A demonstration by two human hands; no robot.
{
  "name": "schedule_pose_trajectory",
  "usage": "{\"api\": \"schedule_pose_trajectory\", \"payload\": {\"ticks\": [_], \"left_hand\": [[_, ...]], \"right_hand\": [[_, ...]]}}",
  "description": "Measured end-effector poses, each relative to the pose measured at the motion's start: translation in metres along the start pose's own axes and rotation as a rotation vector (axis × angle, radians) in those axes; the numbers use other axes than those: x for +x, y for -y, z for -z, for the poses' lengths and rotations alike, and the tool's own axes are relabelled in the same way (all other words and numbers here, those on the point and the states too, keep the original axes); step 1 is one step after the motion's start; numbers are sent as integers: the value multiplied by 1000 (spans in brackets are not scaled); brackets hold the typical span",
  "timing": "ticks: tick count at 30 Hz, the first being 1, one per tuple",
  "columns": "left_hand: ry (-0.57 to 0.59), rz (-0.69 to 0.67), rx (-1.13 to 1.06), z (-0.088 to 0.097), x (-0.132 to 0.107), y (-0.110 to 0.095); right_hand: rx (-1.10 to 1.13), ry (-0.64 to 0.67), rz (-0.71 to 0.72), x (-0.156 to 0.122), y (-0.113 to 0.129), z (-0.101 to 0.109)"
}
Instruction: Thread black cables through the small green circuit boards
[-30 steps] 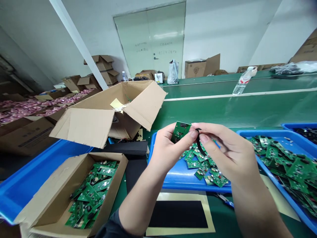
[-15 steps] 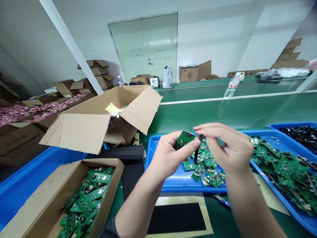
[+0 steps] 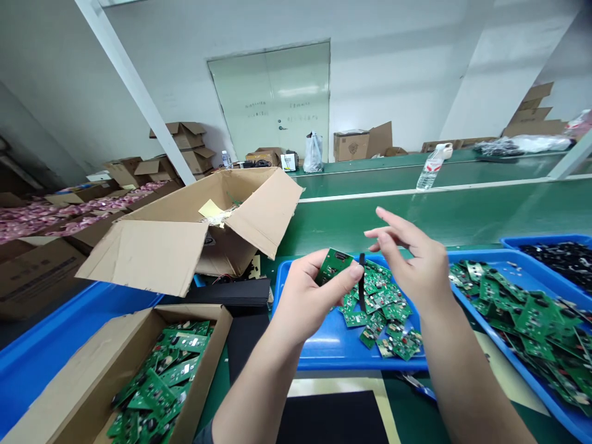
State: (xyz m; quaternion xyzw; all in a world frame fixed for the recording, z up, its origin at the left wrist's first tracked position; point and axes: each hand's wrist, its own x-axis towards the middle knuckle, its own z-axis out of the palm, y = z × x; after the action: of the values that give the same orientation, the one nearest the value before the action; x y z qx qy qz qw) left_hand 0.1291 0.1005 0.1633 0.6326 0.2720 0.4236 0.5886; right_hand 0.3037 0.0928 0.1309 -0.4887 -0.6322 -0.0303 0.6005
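My left hand (image 3: 308,293) is closed around a green circuit board (image 3: 333,265), its thumb pressed on the near face. From the board's right edge hangs a narrow black strip (image 3: 362,283), touching the thumb tip; how it is fixed there I cannot make out. To the right, my right hand (image 3: 411,262) is open, fingers apart, with nothing in them. Beneath both hands lies a blue tray (image 3: 333,351) with a loose pile of small circuit boards (image 3: 386,302).
An open cardboard box of circuit boards (image 3: 160,376) stands at left, a larger open carton (image 3: 148,246) behind it. A blue tray of boards (image 3: 531,314) is at right. Black sheet (image 3: 333,416), pliers-like tool (image 3: 419,385) and water bottle (image 3: 432,168) lie or stand around.
My right hand has let go of the black strip and drawn away, its fingers spreading. The strip now hangs straighter beside the circuit board in my left hand.
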Motion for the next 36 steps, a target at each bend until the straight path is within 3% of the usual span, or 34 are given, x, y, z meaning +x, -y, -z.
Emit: {"api": "schedule_pose_trajectory", "payload": {"ticks": [2, 5, 16, 22, 27, 30, 33, 36], "left_hand": [[-23, -20, -13, 0, 0, 0], [-11, -35, -45, -2, 0, 1], [23, 104, -26, 1, 3, 3], [20, 167, -80, -2, 2, -1], [19, 141, 34, -2, 2, 0], [-86, 67, 95, 3, 5, 4], [-173, 13, 16, 8, 8, 4], [-75, 51, -122, 7, 5, 1]], "right_hand": [[137, 81, -31, -1, 7, 6], [209, 239, 36, -3, 21, 11], [5, 339, 231, -2, 26, 23], [-120, 348, 284, -3, 30, 25], [-158, 382, 291, -4, 30, 27], [-57, 373, 276, -6, 37, 36], [28, 323, 259, -7, 48, 46], [-43, 256, 263, -7, 52, 47]]}}
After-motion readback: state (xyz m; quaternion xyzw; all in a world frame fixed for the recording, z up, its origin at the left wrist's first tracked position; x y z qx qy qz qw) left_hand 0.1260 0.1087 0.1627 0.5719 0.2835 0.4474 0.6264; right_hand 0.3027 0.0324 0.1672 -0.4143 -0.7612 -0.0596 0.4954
